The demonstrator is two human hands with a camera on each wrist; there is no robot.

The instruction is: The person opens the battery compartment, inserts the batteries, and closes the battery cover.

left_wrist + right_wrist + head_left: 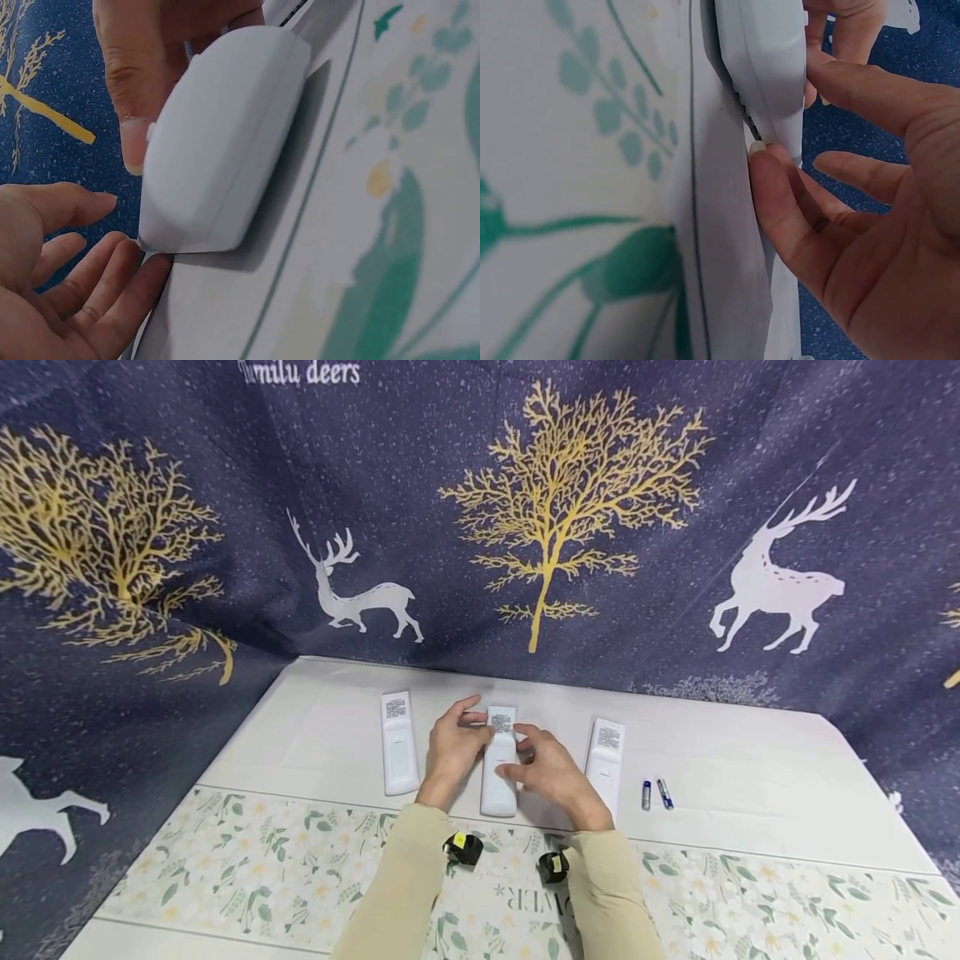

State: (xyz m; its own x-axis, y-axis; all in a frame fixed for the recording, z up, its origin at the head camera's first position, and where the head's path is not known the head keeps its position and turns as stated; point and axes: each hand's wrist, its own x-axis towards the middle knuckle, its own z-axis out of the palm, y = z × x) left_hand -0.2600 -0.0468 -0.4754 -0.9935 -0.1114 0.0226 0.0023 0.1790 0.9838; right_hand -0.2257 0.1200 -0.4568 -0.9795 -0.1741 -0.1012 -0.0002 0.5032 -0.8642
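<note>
Face down on the table lies a white remote control [498,795], between both hands, with a printed code label near its far end. My left hand [454,745] holds its left side, thumb by the label and fingertips at the edge. From the other side my right hand [551,767] grips it, the thumb [135,146] on the back by the cover and fingertips [769,169] at the lower edge. Whether the battery cover is latched cannot be seen.
A second white remote [401,745] lies face down at the left. Another remote [606,747] lies to the right, partly behind the right forearm. Two blue-and-silver batteries, one [647,795] beside the other [665,793], lie farther right. A dark curtain [480,635] hangs behind the table.
</note>
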